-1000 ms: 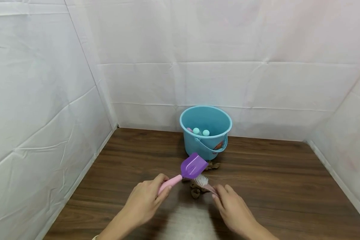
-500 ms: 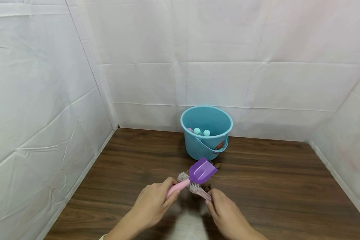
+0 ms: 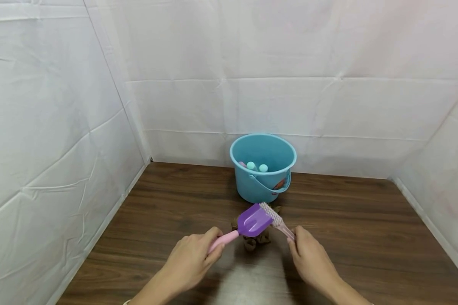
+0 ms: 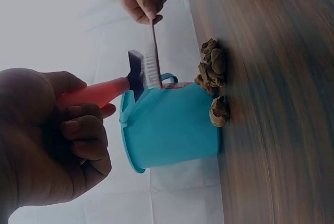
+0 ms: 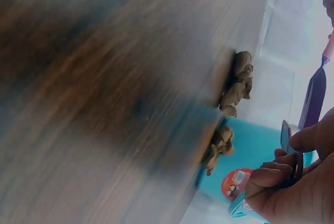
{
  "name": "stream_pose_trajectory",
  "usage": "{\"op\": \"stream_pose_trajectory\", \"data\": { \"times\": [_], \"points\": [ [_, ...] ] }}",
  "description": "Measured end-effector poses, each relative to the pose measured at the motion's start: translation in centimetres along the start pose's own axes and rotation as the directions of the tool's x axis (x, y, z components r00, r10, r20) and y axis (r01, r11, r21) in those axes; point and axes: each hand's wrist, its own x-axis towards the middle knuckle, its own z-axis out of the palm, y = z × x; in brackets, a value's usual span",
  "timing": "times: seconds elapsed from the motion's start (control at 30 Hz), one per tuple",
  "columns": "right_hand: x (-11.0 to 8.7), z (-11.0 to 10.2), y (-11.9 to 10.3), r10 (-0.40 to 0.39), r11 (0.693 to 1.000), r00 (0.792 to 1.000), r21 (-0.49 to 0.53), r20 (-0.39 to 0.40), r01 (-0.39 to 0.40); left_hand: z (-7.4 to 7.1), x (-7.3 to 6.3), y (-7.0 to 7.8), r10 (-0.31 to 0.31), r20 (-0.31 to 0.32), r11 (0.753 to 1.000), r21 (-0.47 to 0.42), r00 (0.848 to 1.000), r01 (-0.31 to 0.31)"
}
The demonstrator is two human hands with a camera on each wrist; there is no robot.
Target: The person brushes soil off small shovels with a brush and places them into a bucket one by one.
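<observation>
My left hand (image 3: 192, 256) grips the pink handle of a small toy shovel with a purple blade (image 3: 253, 221). Its blade is held up off the table, inside facing up, with nothing on it. In my right hand (image 3: 310, 256) is a pale pink scrub brush (image 3: 277, 220), held by its handle. The bristled head meets the right edge of the blade in the head view. Below both tools, several crumpled brown lumps (image 4: 214, 67) lie on the table, partly hidden by the blade in the head view.
A light blue bucket (image 3: 248, 186) stands just behind the lumps, its handle hanging down in front. Inside it are a few mint-topped items (image 3: 251, 166) and something pink. White sheets (image 3: 183, 106) wall in the dark wooden table (image 3: 366, 228).
The brush swung left across the shovel's handle, then back right and up to the blade's outer edge. My left hand and the shovel shifted slightly right overall.
</observation>
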Motion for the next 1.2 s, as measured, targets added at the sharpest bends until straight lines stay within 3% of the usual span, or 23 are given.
{"op": "stream_pose_trajectory", "data": {
  "times": [0.13,0.27,0.37,0.57,0.8,0.93,1.1,1.2],
  "points": [
    [-0.5,0.7,-0.7,-0.033,0.999,0.997,0.013,0.064,0.032,0.0,0.1,0.1,0.003,-0.012,1.0,0.003,1.0,-0.003],
    [-1.2,1.5,-2.0,-0.128,0.99,0.977,0.075,0.17,0.116,0.2,0.2,0.2,-0.002,-0.014,1.0,-0.017,1.0,0.002],
    [-1.3,1.4,-2.4,-0.155,0.984,0.97,0.119,0.188,0.135,0.4,0.2,0.3,-0.006,-0.009,1.0,-0.026,1.0,0.005],
    [-0.2,0.1,-1.0,-0.015,0.988,0.991,0.153,0.13,-0.005,0.4,0.0,0.2,0.002,-0.006,1.0,-0.021,1.0,-0.002],
    [0.6,-0.3,0.4,0.08,0.98,0.989,0.17,0.125,-0.101,0.2,-0.1,0.0,0.015,-0.001,1.0,-0.019,1.0,-0.015],
    [-0.4,0.6,-0.2,0.005,0.982,0.986,0.186,0.166,-0.036,0.2,0.1,0.1,0.006,0.005,1.0,-0.019,1.0,-0.006],
    [-1.4,1.1,-1.8,-0.139,0.971,0.962,0.224,0.235,0.086,0.5,0.5,0.6,-0.003,0.023,1.0,-0.021,1.0,0.003],
    [-1.0,0.4,-1.8,-0.113,0.973,0.97,0.222,0.215,0.064,0.8,0.5,0.6,0.022,0.01,1.0,-0.012,1.0,-0.022]
  ]
}}
